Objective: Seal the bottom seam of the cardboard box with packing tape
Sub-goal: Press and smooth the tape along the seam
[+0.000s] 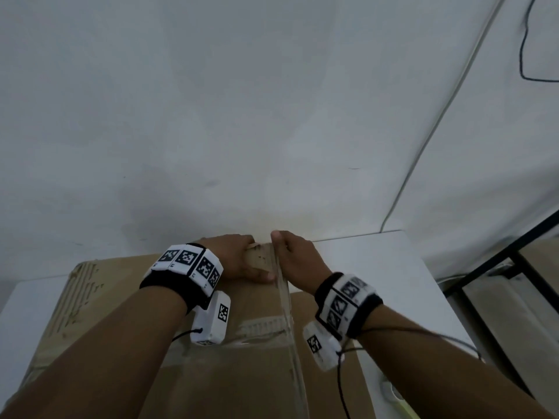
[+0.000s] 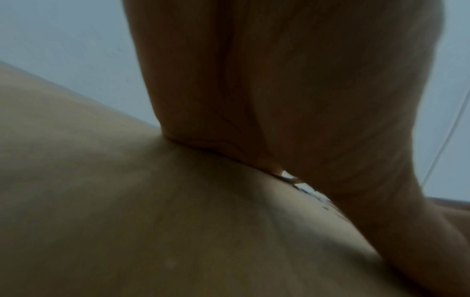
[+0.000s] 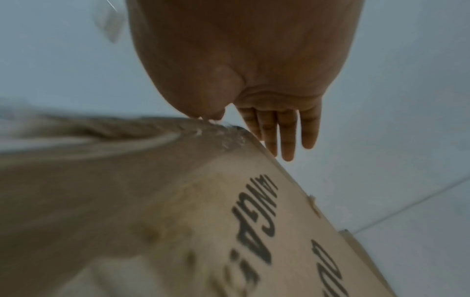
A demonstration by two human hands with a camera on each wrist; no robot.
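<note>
A brown cardboard box [image 1: 121,297] lies on a white table [image 1: 378,267]. A strip of clear packing tape [image 1: 284,303] runs along its middle seam to the far edge. My left hand [image 1: 239,258] rests palm-down on the box left of the tape; its fingers drop behind the far edge, hidden. My right hand [image 1: 298,258] sits right of the seam, thumb on the tape's far end. In the right wrist view its straight fingers [image 3: 287,136] hang down past the box [image 3: 178,221] corner. The left wrist view shows the palm [image 2: 292,90] lying on cardboard [image 2: 152,221].
A white wall stands right behind the box. A white cord [image 1: 438,122] and a black cable [image 1: 524,55] run along the wall at the right. A black metal frame [image 1: 514,261] stands beside the table's right edge. A thin black wire [image 1: 341,388] trails from my right wrist.
</note>
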